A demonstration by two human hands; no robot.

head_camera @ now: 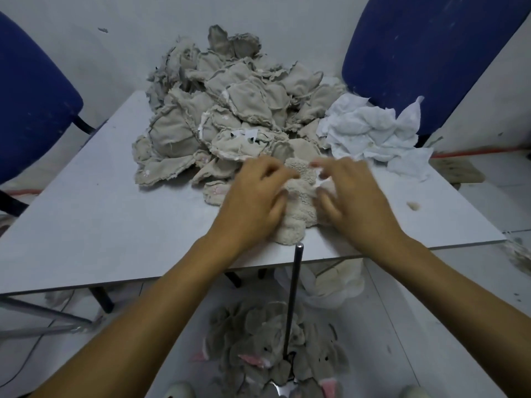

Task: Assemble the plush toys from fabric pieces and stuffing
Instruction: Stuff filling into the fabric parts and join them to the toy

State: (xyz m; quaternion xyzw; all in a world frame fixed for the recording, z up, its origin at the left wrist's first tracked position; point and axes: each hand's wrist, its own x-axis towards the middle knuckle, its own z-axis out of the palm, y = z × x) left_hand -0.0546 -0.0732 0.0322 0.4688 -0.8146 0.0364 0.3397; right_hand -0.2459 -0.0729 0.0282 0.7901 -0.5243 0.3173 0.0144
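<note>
So I've got both hands on the fuzzy cream plush piece (298,202) at the near edge of the table (100,214): left hand (255,196) curled round its left side, right hand (349,193) pinching the top right, where a bit of white shows. Beyond my fingertips sits the big heap of beige fabric pieces (230,110), with crumpled white fabric (370,130) beyond the right hand. Below my wrists a metal rod (293,297) stands among grey plush toys (273,349) on the floor.

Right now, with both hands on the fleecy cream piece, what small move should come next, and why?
Probably slide the fleecy cream piece toward the metal rod at the table edge. The left hand and right hand grip it just above the rod's tip.
</note>
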